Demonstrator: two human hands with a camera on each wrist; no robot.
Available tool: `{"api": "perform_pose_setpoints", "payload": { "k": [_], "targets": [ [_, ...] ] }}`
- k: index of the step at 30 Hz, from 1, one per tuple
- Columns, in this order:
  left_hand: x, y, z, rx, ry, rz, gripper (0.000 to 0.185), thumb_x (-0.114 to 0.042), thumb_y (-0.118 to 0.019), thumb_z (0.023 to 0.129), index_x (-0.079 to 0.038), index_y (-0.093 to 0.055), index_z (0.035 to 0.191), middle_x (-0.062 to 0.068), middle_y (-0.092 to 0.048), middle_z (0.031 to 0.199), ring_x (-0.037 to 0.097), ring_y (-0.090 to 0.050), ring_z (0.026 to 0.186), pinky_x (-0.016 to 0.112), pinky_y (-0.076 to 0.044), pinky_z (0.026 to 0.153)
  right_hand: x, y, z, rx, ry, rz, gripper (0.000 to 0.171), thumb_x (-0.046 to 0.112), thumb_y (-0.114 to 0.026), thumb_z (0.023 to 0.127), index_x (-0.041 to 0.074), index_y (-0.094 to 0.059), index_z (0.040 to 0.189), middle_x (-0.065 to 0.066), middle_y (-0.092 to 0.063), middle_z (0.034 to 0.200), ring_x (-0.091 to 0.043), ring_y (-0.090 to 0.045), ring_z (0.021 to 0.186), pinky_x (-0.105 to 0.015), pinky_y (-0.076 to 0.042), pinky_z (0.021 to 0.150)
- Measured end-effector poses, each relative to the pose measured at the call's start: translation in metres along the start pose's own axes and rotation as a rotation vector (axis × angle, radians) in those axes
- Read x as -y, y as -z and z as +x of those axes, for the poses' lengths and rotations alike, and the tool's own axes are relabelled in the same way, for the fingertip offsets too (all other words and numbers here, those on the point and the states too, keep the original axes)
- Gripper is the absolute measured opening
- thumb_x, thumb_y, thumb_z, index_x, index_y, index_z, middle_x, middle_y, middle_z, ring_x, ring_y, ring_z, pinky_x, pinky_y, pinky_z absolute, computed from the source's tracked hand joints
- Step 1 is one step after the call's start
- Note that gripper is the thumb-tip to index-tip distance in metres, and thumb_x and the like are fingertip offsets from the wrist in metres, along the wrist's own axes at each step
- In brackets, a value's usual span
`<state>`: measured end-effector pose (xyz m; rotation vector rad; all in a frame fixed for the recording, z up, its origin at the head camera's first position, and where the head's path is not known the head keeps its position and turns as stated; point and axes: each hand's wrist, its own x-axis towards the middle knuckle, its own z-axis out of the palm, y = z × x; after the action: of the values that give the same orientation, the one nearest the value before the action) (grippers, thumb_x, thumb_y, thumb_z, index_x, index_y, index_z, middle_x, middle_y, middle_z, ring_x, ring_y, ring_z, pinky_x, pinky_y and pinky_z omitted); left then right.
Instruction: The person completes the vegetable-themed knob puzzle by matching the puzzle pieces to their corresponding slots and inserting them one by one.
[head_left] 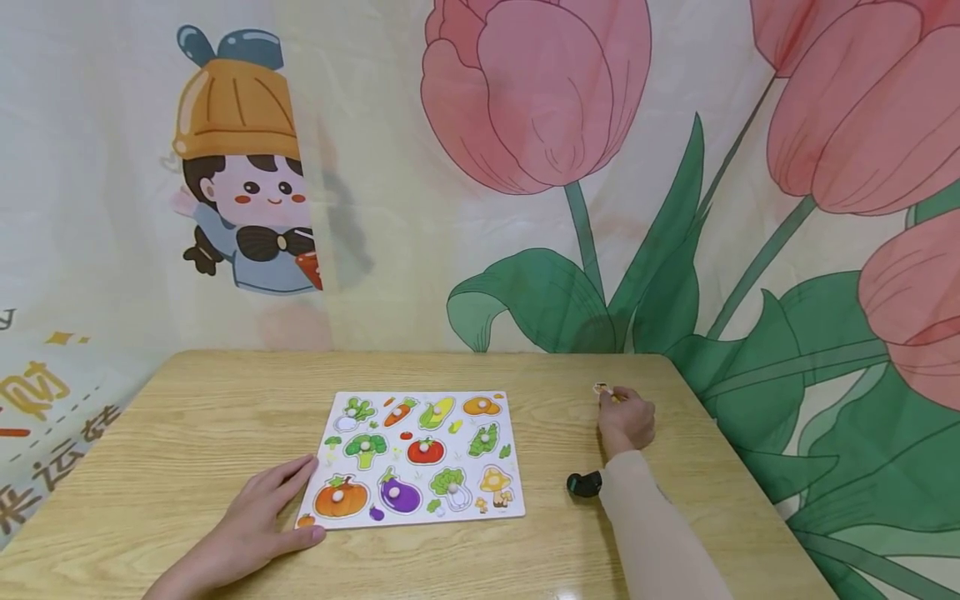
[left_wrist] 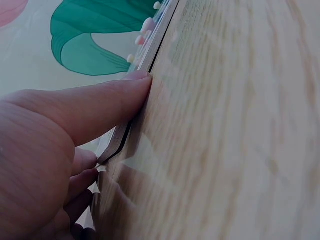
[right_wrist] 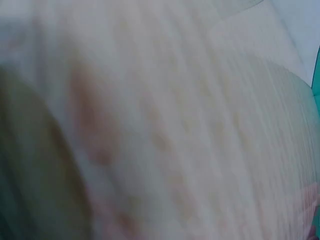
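A white vegetable puzzle board (head_left: 405, 518) lies flat on the table. My left hand (head_left: 258, 512) is at its near left corner, the thumb against the front edge and the fingers beside the left edge. In the left wrist view the thumb (left_wrist: 100, 107) presses the board's edge (left_wrist: 162, 37). To the right of the board, my right hand (head_left: 628, 421) pinches a small puzzle piece (head_left: 601, 388) with a pale rim and some orange-yellow; fingers partly hide it. Its picture is too small to tell. The right wrist view is blurred and shows no clear hold.
Knobbed pieces, among them a pumpkin (head_left: 341, 498), an eggplant (head_left: 399, 493) and a tomato (head_left: 425, 451), sit in the board. The mushroom picture (head_left: 495, 481) shows no knob. A patterned curtain (head_left: 375, 167) hangs behind the wooden table (head_left: 225, 400). A black device (head_left: 583, 484) is at my right wrist.
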<state>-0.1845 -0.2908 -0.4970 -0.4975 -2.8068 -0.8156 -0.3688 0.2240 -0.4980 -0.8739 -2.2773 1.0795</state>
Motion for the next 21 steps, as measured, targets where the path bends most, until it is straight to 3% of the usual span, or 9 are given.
{"api": "perform_pose_setpoints", "payload": {
  "k": [12,21],
  "targets": [
    [-0.0015,0.0004,0.0001,0.022,0.019,-0.015,0.098,-0.049,-0.089,0.083,0.002,-0.049,0.156,0.02,-0.047,0.158,0.045,-0.038,0.139,0.066,-0.036,0.104,0.0008,0.004,-0.0016,0.015,0.009,-0.016,0.027,0.028,-0.074,0.098,0.009,-0.08,0.117,-0.024,-0.061,0.119,-0.045,-0.058,0.114,-0.06,-0.041,0.103],
    [-0.0018,0.0011,-0.0006,0.016,0.018,-0.009,0.097,-0.047,-0.089,0.082,0.002,-0.05,0.156,0.02,-0.047,0.157,0.046,-0.039,0.138,0.066,-0.037,0.103,-0.0004,0.0094,-0.0007,0.076,0.046,0.004,0.026,0.029,-0.076,0.097,0.01,-0.082,0.112,-0.02,-0.068,0.118,-0.041,-0.06,0.116,-0.059,-0.041,0.102]
  ]
}}
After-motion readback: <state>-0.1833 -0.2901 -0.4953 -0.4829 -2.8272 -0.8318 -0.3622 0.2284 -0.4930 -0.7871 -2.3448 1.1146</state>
